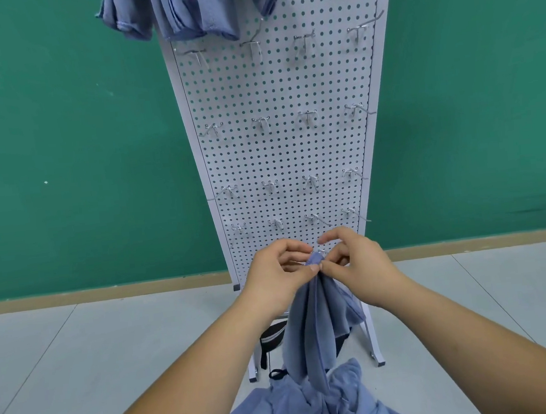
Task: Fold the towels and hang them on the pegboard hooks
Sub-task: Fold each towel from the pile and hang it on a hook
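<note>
A white pegboard stands upright against a green wall, with rows of metal hooks. Blue towels hang from its top row. In front of the board's lower part, my left hand and my right hand both pinch the top corner of a blue towel, which hangs down between them. Its lower end reaches a crumpled heap of blue towels at the bottom of the view.
The pegboard rests on white feet on a pale tiled floor. A dark bag with a strap lies under the board, behind the hanging towel. A wooden skirting strip runs along the wall's base.
</note>
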Demonstrator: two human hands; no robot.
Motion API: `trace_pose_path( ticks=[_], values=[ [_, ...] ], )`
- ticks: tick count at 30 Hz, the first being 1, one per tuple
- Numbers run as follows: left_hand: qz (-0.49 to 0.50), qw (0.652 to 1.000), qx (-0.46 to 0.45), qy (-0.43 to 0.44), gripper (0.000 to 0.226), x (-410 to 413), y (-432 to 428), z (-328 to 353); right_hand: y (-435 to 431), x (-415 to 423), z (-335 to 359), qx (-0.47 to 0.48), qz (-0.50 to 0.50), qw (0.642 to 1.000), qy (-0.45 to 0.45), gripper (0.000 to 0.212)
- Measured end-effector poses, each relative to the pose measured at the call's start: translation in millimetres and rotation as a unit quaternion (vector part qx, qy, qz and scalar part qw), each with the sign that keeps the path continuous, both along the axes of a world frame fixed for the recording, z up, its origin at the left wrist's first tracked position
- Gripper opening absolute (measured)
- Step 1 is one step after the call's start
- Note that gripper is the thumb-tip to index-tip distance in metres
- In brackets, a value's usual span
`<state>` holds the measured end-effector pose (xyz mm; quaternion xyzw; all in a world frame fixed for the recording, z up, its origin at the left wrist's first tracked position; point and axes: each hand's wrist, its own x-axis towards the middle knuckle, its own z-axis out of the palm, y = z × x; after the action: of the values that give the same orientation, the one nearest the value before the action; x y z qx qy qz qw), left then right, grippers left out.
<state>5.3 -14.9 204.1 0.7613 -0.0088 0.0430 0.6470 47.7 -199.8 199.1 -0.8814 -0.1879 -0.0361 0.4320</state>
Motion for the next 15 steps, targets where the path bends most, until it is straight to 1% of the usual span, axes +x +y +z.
trace_pose_path(
  ticks=[1, 3, 4, 6, 8, 11, 13, 15],
  values=[
    [-0.001, 1.0, 0.014, -0.003, 0.024, 0.7, 1.3, -0.7, -1.1, 0.9, 0.2, -0.01, 0.029, 0.999, 0.017, 0.023],
    [-0.002, 0.999, 0.042, -0.01, 0.02, 2.2, 3.9, -2.2, -3.7, 3.5, -1.9, -0.024, 0.065, 0.996, 0.05, 0.007],
    [0.0, 0.998, 0.055, -0.012, 0.019, 2.5, 4.4, -2.8, -5.2, 5.0, -3.9, -0.02, 0.07, 0.995, 0.068, 0.007],
    [0.011, 0.997, 0.073, -0.015, 0.016, 3.5, 3.9, -3.7, -6.6, 7.9, -8.5, -0.012, 0.059, 0.995, 0.085, 0.015],
    [0.02, 0.997, 0.074, -0.012, 0.013, 4.9, 3.4, -4.2, -6.3, 10.3, -11.2, -0.018, 0.044, 0.996, 0.074, 0.016],
    [-0.008, 0.998, 0.069, 0.0, 0.018, 4.7, 4.8, -3.8, -3.7, 9.3, -9.0, -0.029, 0.046, 0.997, 0.058, 0.013],
    [-0.012, 0.995, 0.098, -0.003, 0.015, 6.7, 7.5, -5.2, -1.8, 7.1, -7.5, -0.042, 0.054, 0.996, 0.049, 0.014],
    [-0.008, 0.992, 0.123, -0.005, 0.008, 10.1, 11.0, -6.7, -0.5, 4.9, -6.5, -0.047, 0.063, 0.996, 0.048, 0.016]
  ],
)
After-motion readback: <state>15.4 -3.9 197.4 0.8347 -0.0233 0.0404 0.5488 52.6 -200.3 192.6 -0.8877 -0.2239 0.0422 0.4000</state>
